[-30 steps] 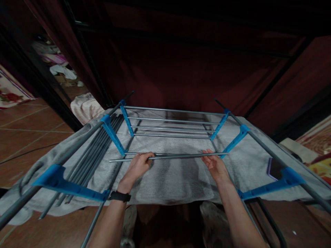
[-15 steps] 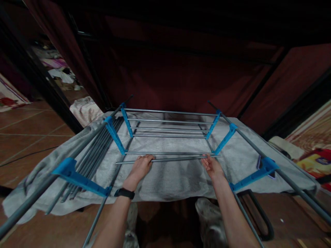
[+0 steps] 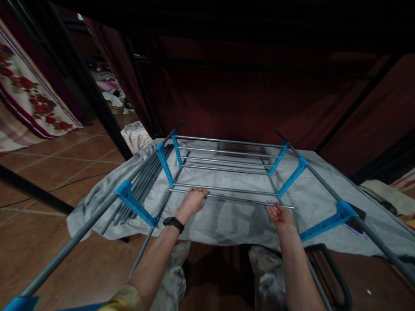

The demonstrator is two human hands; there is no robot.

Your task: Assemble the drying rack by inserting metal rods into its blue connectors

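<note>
Between the two sides of a partly joined rack, I hold a loose grey metal rod crosswise. My left hand is closed over it left of its middle, palm down. Near the right end, my right hand pinches the rod from below with its fingertips. The rod lies close to the front crossbar of the rack. Blue plastic brackets link the long side poles on the left. Matching blue brackets stand on the right. Several crossbars span the far brackets.
A bundle of grey rods rests on the grey cloth at the left. A dark phone-like object lies under the right pole. Dark red curtains hang behind. A black curved frame stands low at the right.
My view has swung left, so the scene sits farther right. The rod has tilted: its left end is now nearer the left bracket, its right end lower. Both hands stay on it.
</note>
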